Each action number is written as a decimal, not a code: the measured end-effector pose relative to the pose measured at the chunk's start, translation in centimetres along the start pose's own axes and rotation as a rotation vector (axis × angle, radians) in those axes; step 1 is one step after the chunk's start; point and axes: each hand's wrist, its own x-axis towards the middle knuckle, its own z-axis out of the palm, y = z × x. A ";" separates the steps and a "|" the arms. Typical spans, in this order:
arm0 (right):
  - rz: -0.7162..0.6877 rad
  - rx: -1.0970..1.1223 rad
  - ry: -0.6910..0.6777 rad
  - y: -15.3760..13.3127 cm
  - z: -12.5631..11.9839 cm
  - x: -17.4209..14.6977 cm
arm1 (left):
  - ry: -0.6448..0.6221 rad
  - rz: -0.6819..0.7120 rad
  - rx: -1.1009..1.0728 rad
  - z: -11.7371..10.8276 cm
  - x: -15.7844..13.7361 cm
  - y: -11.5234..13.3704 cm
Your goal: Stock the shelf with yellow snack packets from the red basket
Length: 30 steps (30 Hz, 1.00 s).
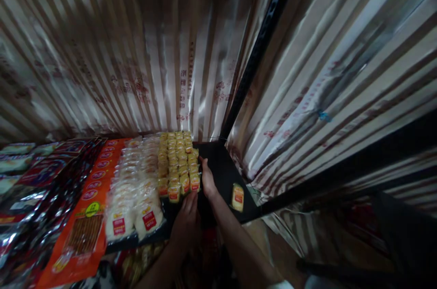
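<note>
Rows of small yellow wrapped snack packs [175, 161] stand close together on a black shelf [218, 161]. My right hand [207, 180] lies flat along the right side of the front rows, its fingers stretched away from me and partly hidden by the packs. At the front right corner of the block, my left hand [187, 216] touches the nearest packs with outstretched fingers; its palm is dark and hard to make out. Apart from the block, to the right of my right hand, a single yellow pack [237, 197] lies on the shelf.
Left of the yellow packs stand two rows of round white packaged cakes [148, 216], then an orange snack bag [83, 234] and dark shiny packets [41, 193]. Printed sheeting [170, 75] hangs behind. A black upright post [259, 52] rises at the shelf's back corner.
</note>
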 end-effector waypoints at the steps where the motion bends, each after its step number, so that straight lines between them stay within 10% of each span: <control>1: 0.005 0.015 -0.023 -0.2 0.2 0.1 | -0.009 -0.009 -0.004 0.0 0.0 0.1; 14: -0.028 0.109 -0.186 -1.4 0.7 0.6 | -0.074 -0.100 -0.094 -0.8 0.5 0.6; 21: 0.038 0.243 -0.003 -0.7 0.8 1.7 | -0.080 -0.109 -0.086 -0.7 0.6 0.6; 30: 0.121 0.299 -0.223 -0.8 1.8 1.9 | -0.103 -0.162 -0.106 -0.6 0.6 0.7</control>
